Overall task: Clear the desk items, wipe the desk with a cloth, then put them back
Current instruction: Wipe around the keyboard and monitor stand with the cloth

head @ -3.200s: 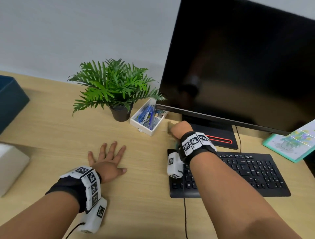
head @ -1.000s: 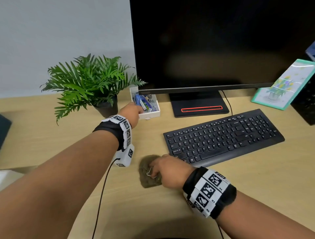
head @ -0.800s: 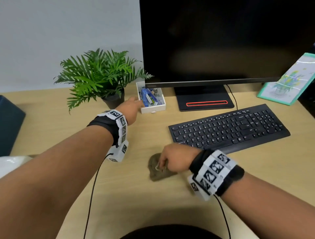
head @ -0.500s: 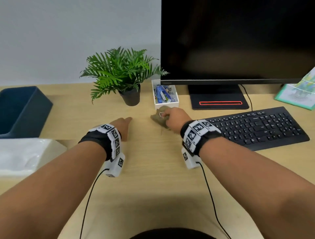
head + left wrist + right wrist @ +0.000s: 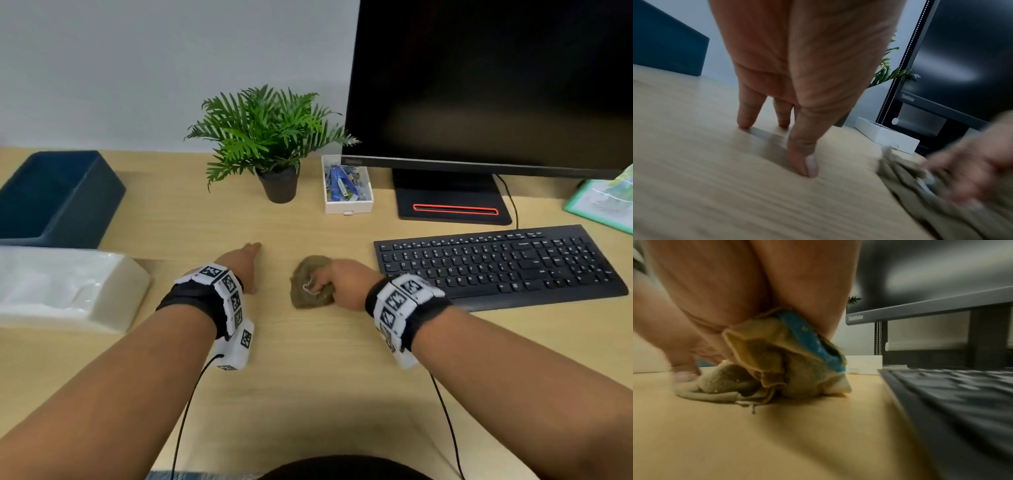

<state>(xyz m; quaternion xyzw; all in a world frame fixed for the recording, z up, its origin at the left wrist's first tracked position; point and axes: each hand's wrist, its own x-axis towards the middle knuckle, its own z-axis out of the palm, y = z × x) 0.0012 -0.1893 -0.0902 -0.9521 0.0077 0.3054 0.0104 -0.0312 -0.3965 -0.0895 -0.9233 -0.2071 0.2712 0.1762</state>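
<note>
The cloth (image 5: 310, 287), a crumpled olive-brown wad with a blue strip showing in the right wrist view (image 5: 807, 335), lies on the wooden desk (image 5: 308, 394) near the middle of the head view, just left of the keyboard (image 5: 496, 263). The right hand (image 5: 342, 284) has its fingers curled over the cloth and bunches it against the desk top. At about 9 o'clock from the cloth, near but apart, the left hand (image 5: 241, 265) grips nothing; its fingers (image 5: 748, 113) are straight and their tips touch the desk, thumb down beside them.

At 12 o'clock from the cloth a white tray (image 5: 347, 205) of blue items sits by the foot of the monitor (image 5: 479, 85), with a potted plant (image 5: 270, 137) just to its left. At 10 o'clock stands a dark blue bin (image 5: 61, 195), and in front of it, at 9 o'clock, a white container (image 5: 68, 291). A green-edged picture card (image 5: 603, 202) lies at 2 o'clock, past the keyboard
</note>
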